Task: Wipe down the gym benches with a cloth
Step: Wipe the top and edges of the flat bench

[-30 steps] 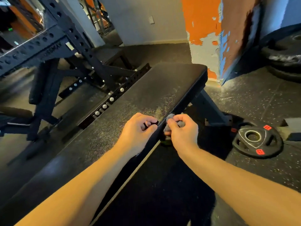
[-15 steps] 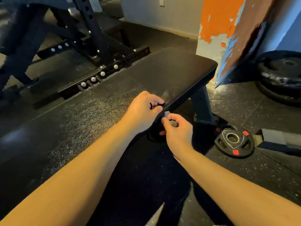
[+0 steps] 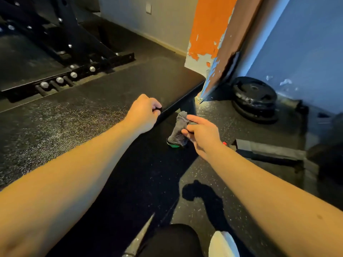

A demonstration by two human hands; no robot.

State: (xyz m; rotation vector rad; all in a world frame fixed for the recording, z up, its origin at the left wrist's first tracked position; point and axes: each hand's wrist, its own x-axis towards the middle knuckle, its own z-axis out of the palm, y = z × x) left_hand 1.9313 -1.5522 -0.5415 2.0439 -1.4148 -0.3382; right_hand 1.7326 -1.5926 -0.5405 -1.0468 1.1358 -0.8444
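Our right hand [image 3: 202, 134] pinches cloth [image 3: 178, 130] beside bench [image 3: 92, 112]; left hand [image 3: 143, 114] curled at edge, hold unclear — top speckled, we judge wiping mostly ahead.

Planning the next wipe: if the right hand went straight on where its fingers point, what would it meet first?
Probably the side edge of the bench, beside the left hand, with the grey cloth the right hand holds touching first. Depth is unclear; it might pass beneath.
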